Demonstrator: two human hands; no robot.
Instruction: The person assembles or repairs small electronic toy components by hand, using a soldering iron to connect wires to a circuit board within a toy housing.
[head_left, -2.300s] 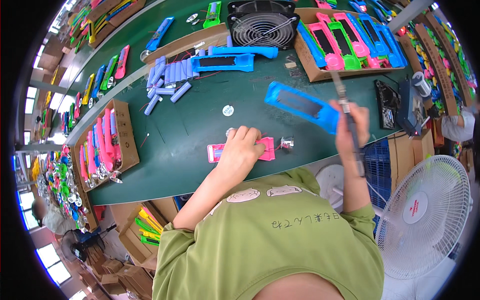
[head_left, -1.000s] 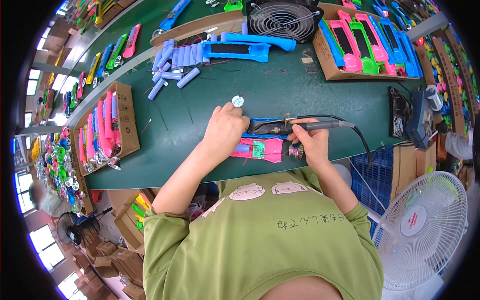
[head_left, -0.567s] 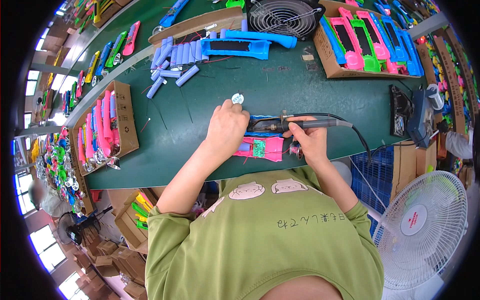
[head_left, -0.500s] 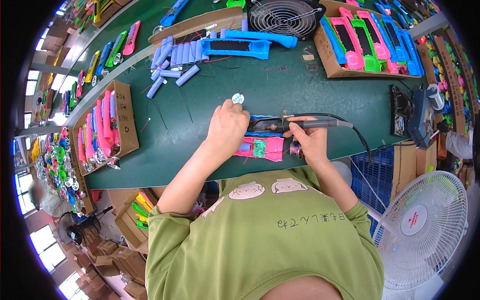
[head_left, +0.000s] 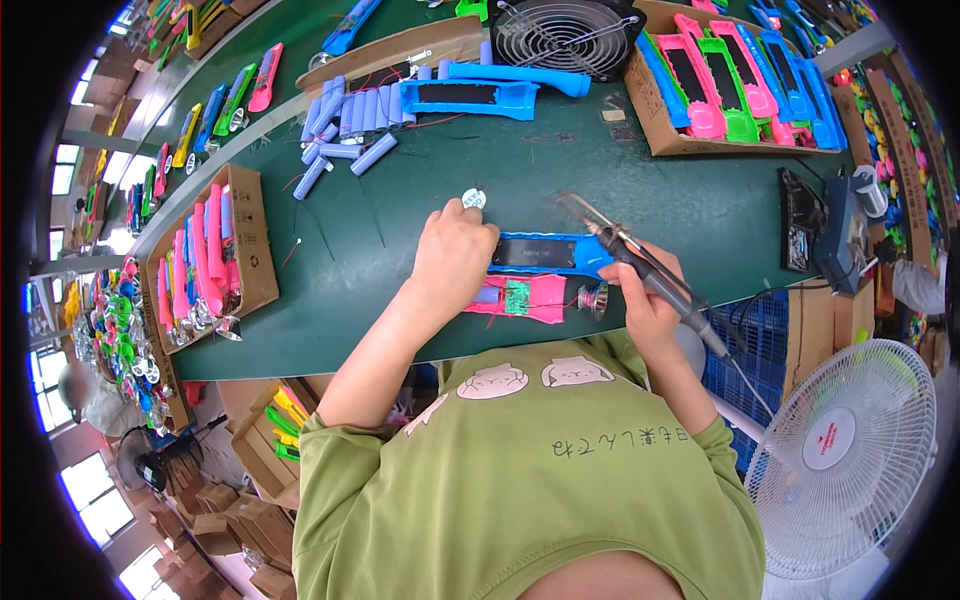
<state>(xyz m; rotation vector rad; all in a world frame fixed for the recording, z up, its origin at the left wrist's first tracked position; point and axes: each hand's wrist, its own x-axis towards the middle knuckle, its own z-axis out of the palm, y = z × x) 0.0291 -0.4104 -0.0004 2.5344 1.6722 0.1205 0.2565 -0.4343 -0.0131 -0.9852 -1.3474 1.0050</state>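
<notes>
My right hand (head_left: 652,290) is closed around a soldering iron (head_left: 660,268). Its tip end points up and to the left, beyond the right end of a blue plastic casing (head_left: 592,255) with a black strip inside. Over the casing's left end lies my left hand (head_left: 455,250), fingers curled; whatever they grip is hidden. A white round disc (head_left: 474,198) with print sits just past its knuckles. Nearer me, a pink casing (head_left: 546,298) holds a green circuit board (head_left: 517,297) and a purple battery cell (head_left: 488,295). A shiny lamp cup (head_left: 593,299) rests at its right end.
Purple battery cells (head_left: 370,110) with wires lie at the back left beside blue casings (head_left: 470,98). A carton of casings (head_left: 690,145) and a black fan (head_left: 565,35) stand behind. Another carton (head_left: 262,240) is left. A soldering station (head_left: 845,230) is right; a white fan (head_left: 840,450) stands near.
My right hand has drawn the soldering iron off the blue casing, to the right, turning its tip up and away. The casing's inside is now uncovered. My left hand has stayed in place.
</notes>
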